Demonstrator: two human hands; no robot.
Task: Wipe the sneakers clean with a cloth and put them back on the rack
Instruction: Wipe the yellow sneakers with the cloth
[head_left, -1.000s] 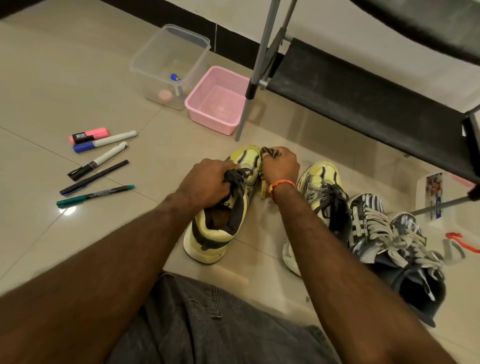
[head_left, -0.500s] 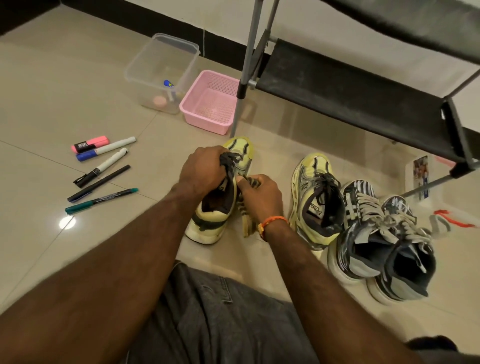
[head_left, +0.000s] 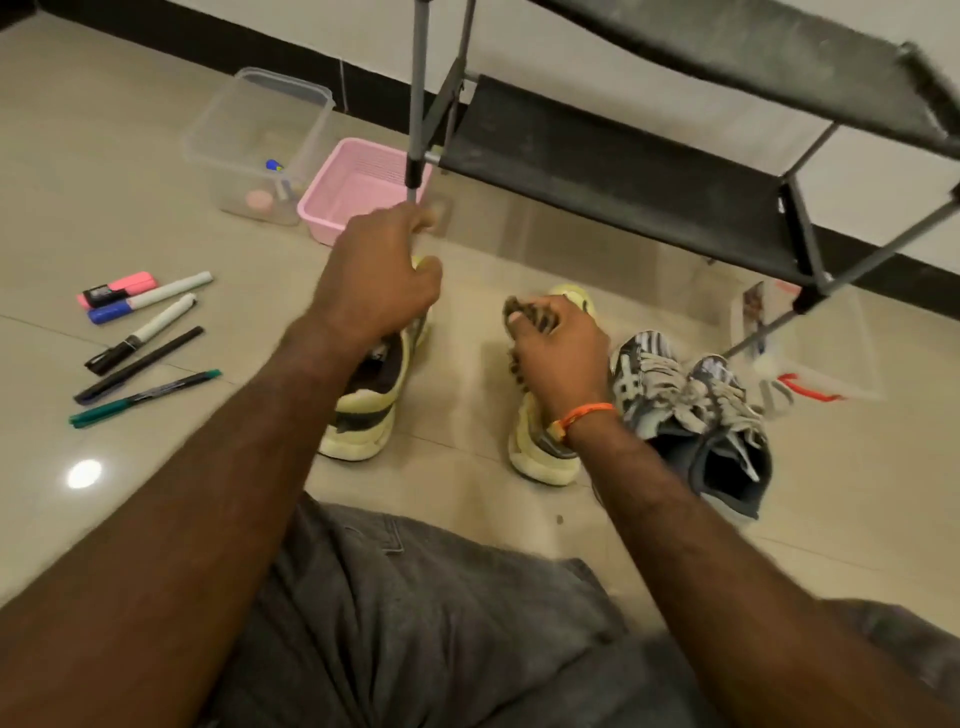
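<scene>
Wiping appears finished for the yellow sneaker (head_left: 363, 395), which is gripped on the floor by the left hand (head_left: 379, 280); the cloth (head_left: 524, 317) is bunched in the right hand's (head_left: 561, 353) curled fingers. Next, a lift onto the rack (head_left: 597, 161) is judged due.

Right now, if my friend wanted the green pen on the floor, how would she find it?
Start at the clear plastic box by the wall, then look down the floor tiles to the row of pens on the left. The green pen is the one nearest the person, thin and teal, just below the black pen.
</scene>
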